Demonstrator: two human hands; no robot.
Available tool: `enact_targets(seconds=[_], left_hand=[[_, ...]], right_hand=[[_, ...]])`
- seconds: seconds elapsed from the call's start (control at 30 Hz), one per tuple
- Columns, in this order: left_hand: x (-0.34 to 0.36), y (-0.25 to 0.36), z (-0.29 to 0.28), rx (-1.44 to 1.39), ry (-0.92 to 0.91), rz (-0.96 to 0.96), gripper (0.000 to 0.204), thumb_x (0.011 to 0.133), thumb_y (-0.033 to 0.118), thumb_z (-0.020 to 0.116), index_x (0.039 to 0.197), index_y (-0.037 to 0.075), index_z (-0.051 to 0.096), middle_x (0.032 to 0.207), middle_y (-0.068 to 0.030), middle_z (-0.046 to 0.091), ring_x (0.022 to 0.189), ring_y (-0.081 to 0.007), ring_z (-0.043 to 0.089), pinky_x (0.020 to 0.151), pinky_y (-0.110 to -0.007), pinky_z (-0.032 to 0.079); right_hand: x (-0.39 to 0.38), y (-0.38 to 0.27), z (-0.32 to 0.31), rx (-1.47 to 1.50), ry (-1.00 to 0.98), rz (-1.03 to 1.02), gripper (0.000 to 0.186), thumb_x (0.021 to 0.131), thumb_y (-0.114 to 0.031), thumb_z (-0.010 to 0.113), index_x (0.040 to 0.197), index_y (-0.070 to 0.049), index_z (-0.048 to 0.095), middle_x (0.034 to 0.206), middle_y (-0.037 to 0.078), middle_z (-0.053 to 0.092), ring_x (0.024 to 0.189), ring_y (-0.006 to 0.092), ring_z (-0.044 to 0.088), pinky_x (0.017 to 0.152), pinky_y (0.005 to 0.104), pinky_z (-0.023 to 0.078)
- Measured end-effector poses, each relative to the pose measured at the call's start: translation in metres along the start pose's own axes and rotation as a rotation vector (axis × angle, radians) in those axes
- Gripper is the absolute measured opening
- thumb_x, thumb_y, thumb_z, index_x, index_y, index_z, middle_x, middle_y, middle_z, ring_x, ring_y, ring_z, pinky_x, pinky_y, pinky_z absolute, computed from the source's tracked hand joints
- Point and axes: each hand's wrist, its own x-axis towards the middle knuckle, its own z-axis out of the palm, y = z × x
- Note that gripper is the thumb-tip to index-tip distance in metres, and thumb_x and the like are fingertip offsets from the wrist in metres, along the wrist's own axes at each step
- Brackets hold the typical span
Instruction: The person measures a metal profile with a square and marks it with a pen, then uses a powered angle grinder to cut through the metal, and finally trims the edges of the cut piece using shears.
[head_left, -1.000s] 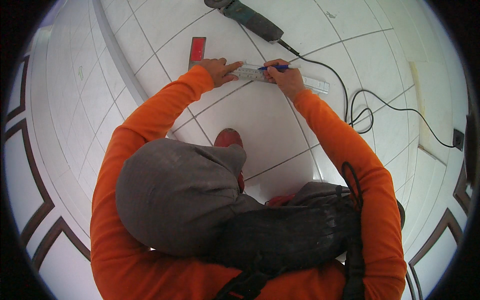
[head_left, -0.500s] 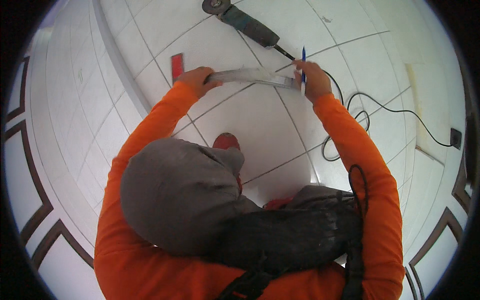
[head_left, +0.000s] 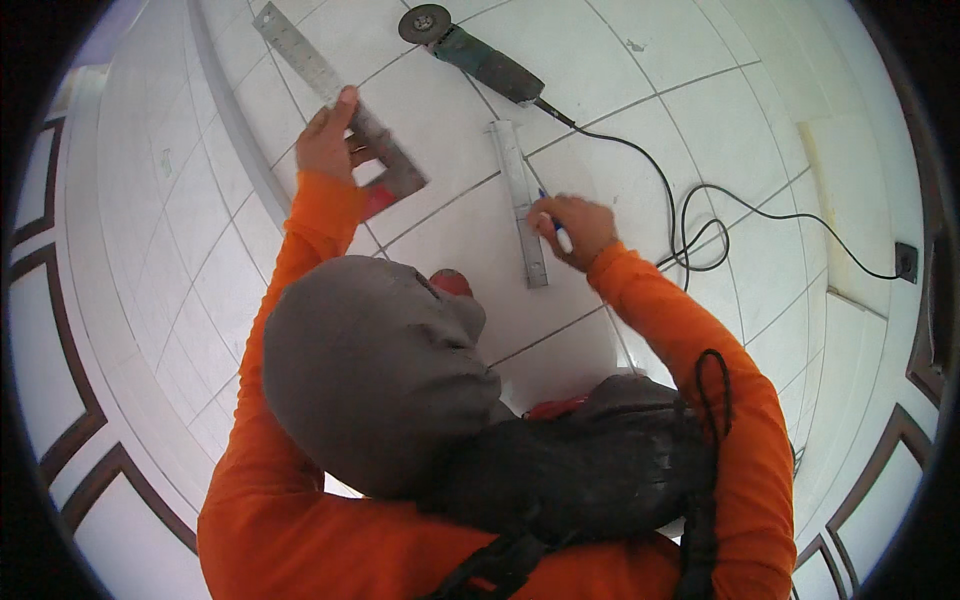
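My left hand (head_left: 332, 140) is closed around a metal square (head_left: 295, 52), whose long blade slants to the far left. The square's red part (head_left: 378, 203) shows just below that hand. A narrow grey metal strip (head_left: 535, 258) lies lengthwise on the tiles, slightly tilted, between my two hands. Right beside it, my right hand (head_left: 578, 228) is closed on a blue and white pen (head_left: 563, 238), its fingers close to the strip's right edge. Whether they touch the strip I cannot tell.
An angle grinder (head_left: 490, 65) with a round disc lies at the far side. Its black cord (head_left: 655, 170) loops over the white tiled floor (head_left: 560, 350) to a wall socket (head_left: 906, 262) at the right. A low raised edge (head_left: 235, 130) runs along the left.
The metal strip has gone from both hands to the floor and now lies lengthwise. My left hand has picked up the square; my right hand has come nearer with the pen.
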Motion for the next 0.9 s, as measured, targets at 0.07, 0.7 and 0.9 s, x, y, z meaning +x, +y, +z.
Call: enact_targets(seconds=[0.07,0.7,0.9], left_hand=[[0.003,-0.009,0.014,-0.055,-0.054,-0.048,0.039,0.091,0.036,0.072,0.109,0.005,0.058,0.098,-0.0061,0.060,0.085,-0.0239,0.065,0.073,-0.039,0.058],[-0.008,-0.149,0.108,1.281,-0.292,-0.014,0.089,0.080,0.069,0.065,0.129,-0.004,0.049,0.119,-0.0212,0.063,0.111,-0.0337,0.064,0.093,-0.043,0.050],[-0.001,-0.151,0.112,1.304,-0.310,-0.090,0.084,0.074,0.049,0.080,0.127,-0.006,0.046,0.121,-0.0218,0.063,0.109,-0.0373,0.064,0.090,-0.042,0.053]], right_hand=[[0.007,0.002,-0.016,-0.051,0.246,-0.102,0.028,0.095,-0.033,0.062,0.111,-0.010,0.067,0.122,0.011,0.059,0.101,0.0346,0.061,0.086,0.0428,0.052],[-0.030,0.046,-0.131,0.906,0.530,0.130,0.036,0.101,-0.030,0.057,0.116,0.002,0.063,0.095,0.003,0.065,0.086,0.0127,0.057,0.081,0.0301,0.046],[-0.066,0.020,-0.174,0.867,0.466,0.213,0.033,0.101,-0.030,0.056,0.113,0.000,0.064,0.092,0.002,0.063,0.083,0.0119,0.052,0.082,0.0286,0.044]])
